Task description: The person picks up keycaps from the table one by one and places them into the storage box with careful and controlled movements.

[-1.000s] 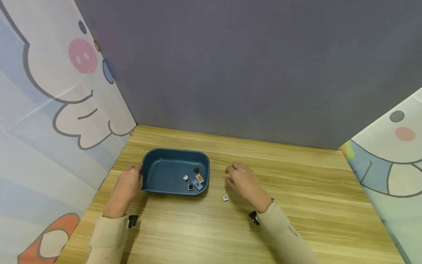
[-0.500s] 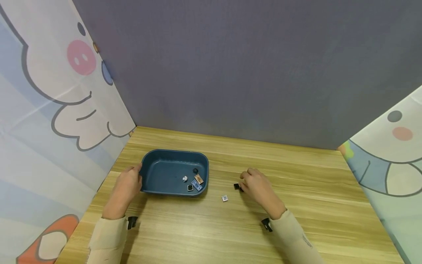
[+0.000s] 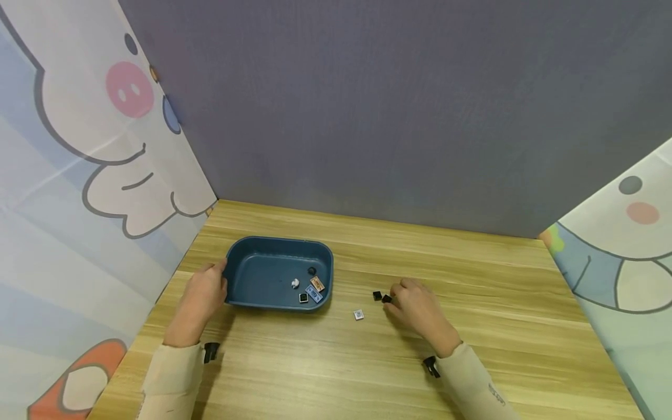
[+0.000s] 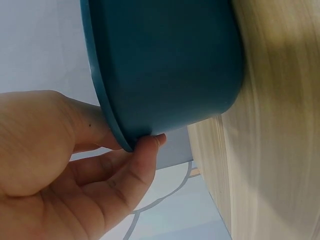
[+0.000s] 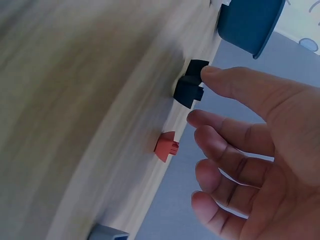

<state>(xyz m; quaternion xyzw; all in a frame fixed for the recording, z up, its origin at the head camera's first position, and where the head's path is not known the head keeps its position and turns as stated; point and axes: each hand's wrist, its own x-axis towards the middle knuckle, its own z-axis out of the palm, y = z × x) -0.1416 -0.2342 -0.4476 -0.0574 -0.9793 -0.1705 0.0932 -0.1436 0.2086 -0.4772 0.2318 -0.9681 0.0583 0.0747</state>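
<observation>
My left hand [image 3: 198, 300] grips the left rim of a dark blue plastic tray [image 3: 257, 238]. In the left wrist view, the thumb goes over the rim and the fingertips [image 4: 148, 150] press the outer wall. My right hand [image 3: 420, 309] hovers low over the table with fingers loosely bent. Its thumb tip [image 5: 212, 75] is right at two small black pieces [image 5: 189, 91] that sit close together on the wood. The other fingertips are apart from them, and a gap shows between thumb and forefinger. A small white printed square tile [image 3: 359, 315] lies between the tray and those pieces.
Inside the tray are an orange printed tile [image 3: 317, 284], a blue printed tile [image 3: 314, 293], a black square tile with a pale edge [image 3: 303, 298], a white piece [image 3: 295, 283] and a dark round piece [image 3: 312, 271]. The right wrist view shows a red piece [image 5: 166, 146] and a grey piece [image 5: 107, 233].
My right hand has moved right and nearer to me, so the two black pieces now show at its fingertips. The left hand and the tray stay in place.
</observation>
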